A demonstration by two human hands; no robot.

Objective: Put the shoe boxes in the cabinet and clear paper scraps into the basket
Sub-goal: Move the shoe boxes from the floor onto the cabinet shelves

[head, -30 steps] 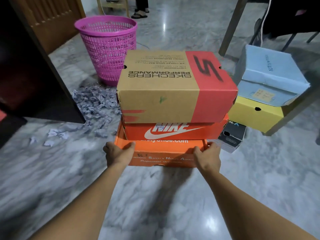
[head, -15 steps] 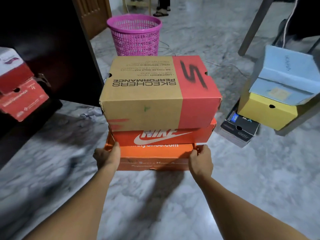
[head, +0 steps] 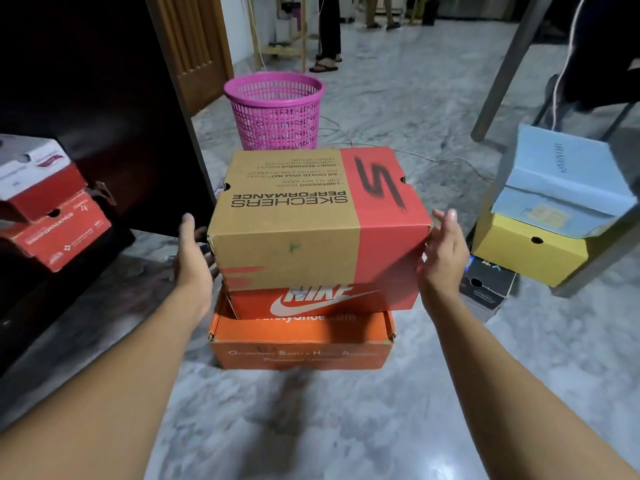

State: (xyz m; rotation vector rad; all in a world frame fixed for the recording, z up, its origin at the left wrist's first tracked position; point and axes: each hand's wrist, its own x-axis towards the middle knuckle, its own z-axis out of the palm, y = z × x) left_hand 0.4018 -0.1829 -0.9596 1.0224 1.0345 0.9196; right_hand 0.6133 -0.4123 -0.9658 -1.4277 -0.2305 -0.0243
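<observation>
Our stack of 3 sits on the floor (head: 311,427): an open orange box (head: 298,355) holds the Nike box (head: 311,301), with the Skechers box (head: 311,220) on top, long axis left-right, print upside down to us. Our left hand (head: 192,258) and right hand (head: 443,251) flank its ends, fingers straight, gripping nothing. The cabinet (head: 104,98) at left holds 2 red boxes (head: 59,233); the basket (head: 277,112) stands behind the stack.

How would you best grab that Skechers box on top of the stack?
Probably by its two short ends, a palm from each side: the Skechers box is too wide for one hand and lies flat on the Nike box, both ends exposed.
</observation>
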